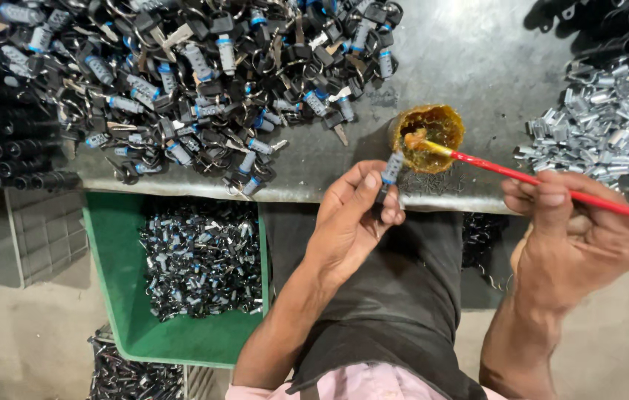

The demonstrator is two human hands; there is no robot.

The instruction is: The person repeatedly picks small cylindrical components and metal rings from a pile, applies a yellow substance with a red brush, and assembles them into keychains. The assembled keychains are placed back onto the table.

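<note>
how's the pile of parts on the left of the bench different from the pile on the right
The left pile is dark: black keyed lock cylinders with blue bands and key rings, tangled together. The right pile is bright silver, small plain clips with no keys. The left pile spreads wider. Both lie loose on the grey bench.

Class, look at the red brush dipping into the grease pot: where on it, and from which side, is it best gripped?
Grip the red brush on its thin handle well behind the bristles, from the right, as the right hand does: the bristle end sits in the grease pot, so only the handle is clean.
</note>
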